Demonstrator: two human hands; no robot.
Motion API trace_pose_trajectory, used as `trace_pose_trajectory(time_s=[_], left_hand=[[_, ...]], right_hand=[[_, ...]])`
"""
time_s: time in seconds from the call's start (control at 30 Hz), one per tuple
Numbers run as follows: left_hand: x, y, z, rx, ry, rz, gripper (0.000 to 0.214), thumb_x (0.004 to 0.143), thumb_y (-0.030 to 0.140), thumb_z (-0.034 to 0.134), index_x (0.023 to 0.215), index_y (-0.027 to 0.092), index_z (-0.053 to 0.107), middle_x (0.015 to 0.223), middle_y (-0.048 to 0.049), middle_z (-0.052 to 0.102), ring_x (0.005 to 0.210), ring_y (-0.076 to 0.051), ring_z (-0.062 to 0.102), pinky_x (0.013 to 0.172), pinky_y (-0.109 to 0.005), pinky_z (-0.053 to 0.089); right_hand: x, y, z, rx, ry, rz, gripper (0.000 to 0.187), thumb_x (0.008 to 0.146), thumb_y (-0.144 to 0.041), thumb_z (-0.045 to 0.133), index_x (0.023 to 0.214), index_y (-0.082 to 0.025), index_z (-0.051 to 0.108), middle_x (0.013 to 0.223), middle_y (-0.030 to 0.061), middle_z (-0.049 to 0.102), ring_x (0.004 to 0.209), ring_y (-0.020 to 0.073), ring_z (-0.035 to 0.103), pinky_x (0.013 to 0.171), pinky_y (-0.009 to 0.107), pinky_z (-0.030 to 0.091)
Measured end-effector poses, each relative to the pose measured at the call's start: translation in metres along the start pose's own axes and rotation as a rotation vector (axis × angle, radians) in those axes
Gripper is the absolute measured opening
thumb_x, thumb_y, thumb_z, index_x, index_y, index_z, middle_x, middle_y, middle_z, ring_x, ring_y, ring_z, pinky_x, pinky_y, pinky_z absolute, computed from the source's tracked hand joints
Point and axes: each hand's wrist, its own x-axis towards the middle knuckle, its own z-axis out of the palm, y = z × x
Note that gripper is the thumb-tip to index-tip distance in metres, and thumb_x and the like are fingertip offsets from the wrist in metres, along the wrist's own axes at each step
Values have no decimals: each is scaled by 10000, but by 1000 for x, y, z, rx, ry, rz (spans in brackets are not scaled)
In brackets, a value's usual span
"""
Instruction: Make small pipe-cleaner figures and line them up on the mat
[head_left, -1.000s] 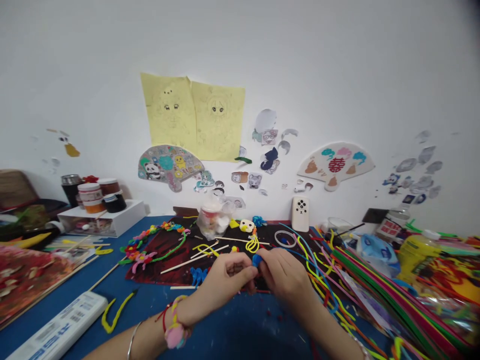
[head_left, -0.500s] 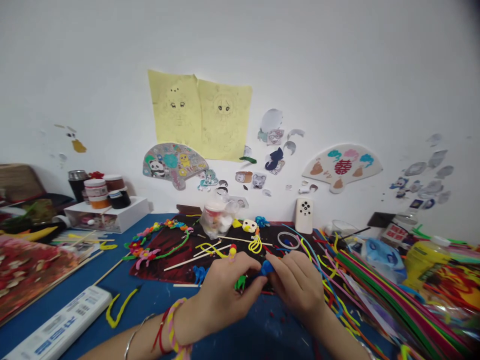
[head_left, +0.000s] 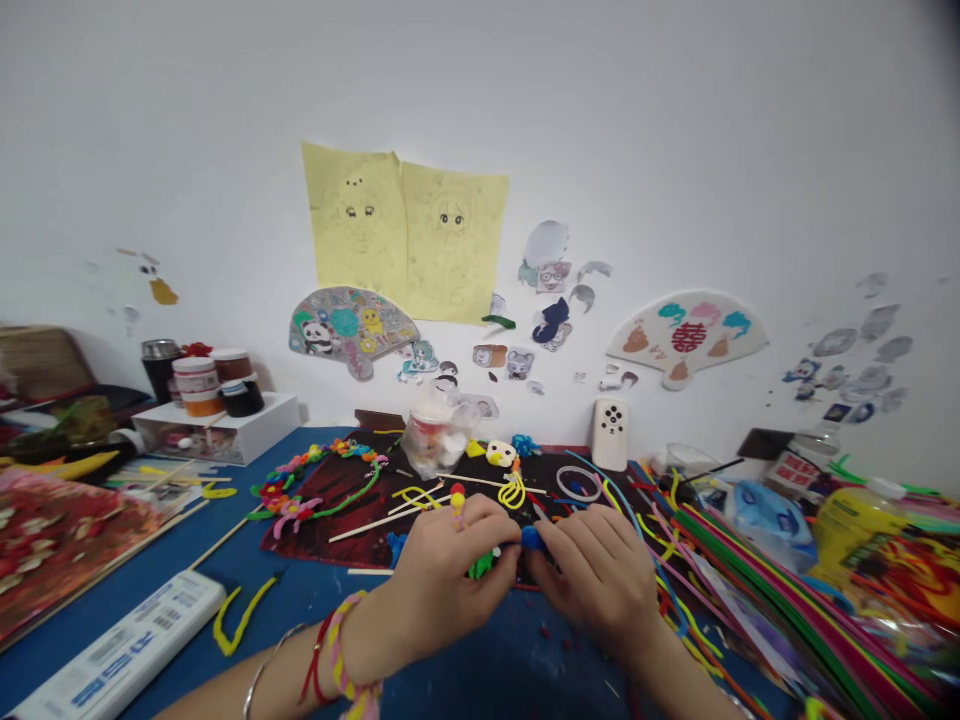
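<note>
Between my two hands is a small blue piece, which looks like a coiled pipe cleaner. My left hand is closed in a pinch, its thumb and forefinger against the piece's left side. From the other side, the curled fingers of my right hand grip the same piece. A red and yellow ring sits on a left finger. Behind my left hand are a green fuzzy piece and a blue one, both partly hidden.
On the dark red mat lie thin wooden sticks, a flowered garland and a pale duck-like figure. Long pipe cleaners crowd the right side. A white box lies at the front left, beside a bent yellow pipe cleaner.
My left fingertips have drawn together and come up against the blue piece. My right hand has shifted slightly, its fingers curling further down. The view has moved a little.
</note>
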Motion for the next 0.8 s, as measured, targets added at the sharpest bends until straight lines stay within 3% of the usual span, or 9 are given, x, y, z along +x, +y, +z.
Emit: trace_pose_trajectory(time_s=[0.17, 0.43, 0.6, 0.8], left_hand=[[0, -3, -1, 119, -25, 3, 136, 829, 180, 444, 792, 186, 574, 698, -22, 570, 642, -130, 521, 588, -243, 398], [2, -12, 1, -2, -86, -58, 105, 849, 187, 449, 876, 195, 551, 805, -27, 629, 728, -135, 569, 671, -243, 418], [5, -14, 3, -103, -80, -88, 71, 829, 160, 459, 807, 174, 525, 767, -26, 596, 702, -130, 545, 664, -239, 414], [2, -15, 9, -224, -61, -49, 79, 822, 130, 429, 820, 173, 495, 785, -36, 561, 727, -132, 512, 675, -243, 408]], right_hand=[[4, -2, -2, -6, 3, -8, 89, 789, -168, 553, 873, -144, 573, 594, 28, 614, 587, 165, 535, 652, 338, 438], [3, -3, -4, 120, -116, 82, 340, 828, -110, 499, 1166, -123, 519, 874, 82, 681, 783, 183, 612, 754, 340, 475], [1, -3, -1, 274, -112, 129, 285, 833, -99, 486, 1108, -136, 551, 896, 84, 678, 821, 173, 624, 759, 304, 506], [1, -9, -1, 407, -39, 257, 182, 838, -133, 480, 970, -155, 604, 790, 64, 687, 712, 148, 649, 657, 239, 530]])
